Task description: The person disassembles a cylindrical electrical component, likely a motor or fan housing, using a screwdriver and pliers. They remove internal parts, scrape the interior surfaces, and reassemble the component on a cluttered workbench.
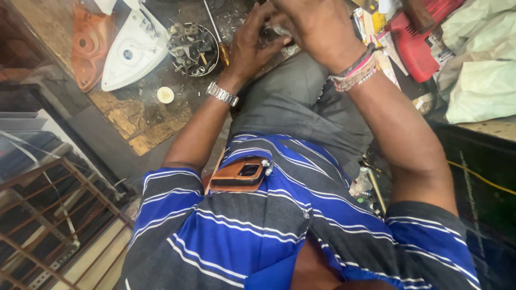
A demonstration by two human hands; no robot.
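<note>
Orange shell part [88, 45] lies far left on the worn tabletop [145, 115], white iron housing [131, 51] just beside it. Small white round cap [165, 95] sits below the housing. Next, a round bowl [193, 49] full of screws, brackets and dark metal scraps; a screwdriver [217, 37] rests along its right rim. Left hand [252, 43], wristwatch [222, 93] on, curls around a small metal part [279, 32] above the lap. Part is greyish, mostly hidden by fingers, shape unclear. Right hand [312, 27], beaded bracelets [357, 70] at the wrist, closes over the same part from above. Red power tool [419, 37] lies far right.
</note>
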